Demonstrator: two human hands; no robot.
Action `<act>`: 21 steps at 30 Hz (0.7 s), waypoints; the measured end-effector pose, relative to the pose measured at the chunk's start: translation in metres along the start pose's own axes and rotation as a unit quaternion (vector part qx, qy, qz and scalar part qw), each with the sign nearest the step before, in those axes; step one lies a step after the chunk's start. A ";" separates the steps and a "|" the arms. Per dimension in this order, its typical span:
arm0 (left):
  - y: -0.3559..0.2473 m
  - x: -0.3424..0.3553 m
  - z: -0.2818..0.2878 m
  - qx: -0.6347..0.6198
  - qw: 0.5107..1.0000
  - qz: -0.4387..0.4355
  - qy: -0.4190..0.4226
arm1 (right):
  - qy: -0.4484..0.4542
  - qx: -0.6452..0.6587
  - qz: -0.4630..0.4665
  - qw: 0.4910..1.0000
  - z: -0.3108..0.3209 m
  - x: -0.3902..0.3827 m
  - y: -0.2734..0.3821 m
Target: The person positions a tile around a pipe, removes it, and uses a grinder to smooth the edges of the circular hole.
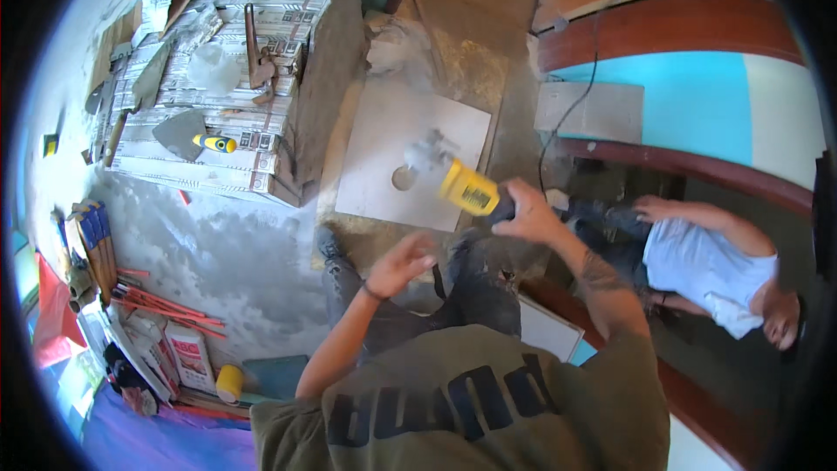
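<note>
My right hand (527,214) grips a yellow-and-black power tool (471,187), its head blurred in pale dust, over a light square tile (375,148) with a round hole (403,178) in it. The tile lies on a dusty board (488,105) on the floor. Nearer my body, left of the tool, my left hand (401,266) is raised with its fingers loosely bent and apart, holding nothing.
A stack of boxes (139,157) at the upper left bears trowels (179,131) and a level. Packages (187,358) and orange strips lie lower left. A seated person (702,270) is at right, below turquoise panels (697,109); a cord (582,96) runs nearby.
</note>
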State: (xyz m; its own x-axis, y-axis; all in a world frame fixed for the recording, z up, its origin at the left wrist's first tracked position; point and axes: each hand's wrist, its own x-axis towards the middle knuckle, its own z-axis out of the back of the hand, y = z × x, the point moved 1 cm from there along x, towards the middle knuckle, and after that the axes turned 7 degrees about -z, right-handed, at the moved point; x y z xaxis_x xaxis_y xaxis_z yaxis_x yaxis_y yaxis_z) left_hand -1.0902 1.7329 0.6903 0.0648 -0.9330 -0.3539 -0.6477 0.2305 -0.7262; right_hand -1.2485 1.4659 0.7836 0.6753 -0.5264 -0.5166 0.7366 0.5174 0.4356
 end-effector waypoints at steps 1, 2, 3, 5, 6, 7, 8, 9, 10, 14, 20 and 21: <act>0.008 0.028 -0.020 -0.049 0.998 -0.039 -0.014 | 0.037 0.022 0.017 0.999 -0.004 0.001 -0.005; 0.020 0.052 -0.040 -0.047 0.998 -0.047 -0.020 | 0.069 0.028 0.018 0.997 -0.012 0.003 -0.023; 0.033 0.074 -0.056 -0.167 0.981 -0.048 -0.080 | 0.075 0.039 0.052 0.995 -0.016 0.009 -0.024; 0.061 0.115 -0.077 -0.290 0.944 -0.064 -0.141 | 0.116 0.012 0.084 0.990 -0.021 0.023 -0.039; 0.077 0.128 -0.087 -0.296 0.930 -0.119 -0.184 | 0.114 0.022 0.108 0.987 -0.028 0.029 -0.057; 0.090 0.150 -0.099 -0.303 0.909 -0.178 -0.224 | 0.110 0.027 0.134 0.985 -0.027 0.041 -0.079; 0.093 0.154 -0.115 -0.281 0.900 -0.185 -0.276 | 0.125 0.024 0.150 0.981 -0.025 0.052 -0.089; 0.099 0.169 -0.126 -0.284 0.891 -0.196 -0.295 | 0.111 0.009 0.168 0.979 -0.021 0.062 -0.098; 0.106 0.179 -0.138 -0.301 0.878 -0.169 -0.331 | 0.104 -0.006 0.182 0.978 -0.015 0.063 -0.109; 0.097 0.229 -0.187 -0.296 0.850 -0.179 -0.398 | 0.186 -0.029 0.078 0.979 0.035 0.060 -0.134; 0.062 0.272 -0.245 -0.259 0.831 -0.265 -0.416 | 0.140 0.056 0.108 0.983 0.099 0.048 -0.147; 0.063 0.277 -0.245 -0.278 0.820 -0.278 -0.415 | 0.158 0.045 0.130 0.978 0.101 0.050 -0.144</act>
State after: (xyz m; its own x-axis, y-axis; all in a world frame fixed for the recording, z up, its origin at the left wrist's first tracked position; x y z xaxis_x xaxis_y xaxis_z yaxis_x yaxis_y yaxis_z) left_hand -1.2988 1.4212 0.6906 0.8125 -0.2881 -0.5068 -0.5744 -0.5440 -0.6116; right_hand -1.3170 1.2972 0.7698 0.8060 -0.1431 -0.5744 0.5507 0.5373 0.6388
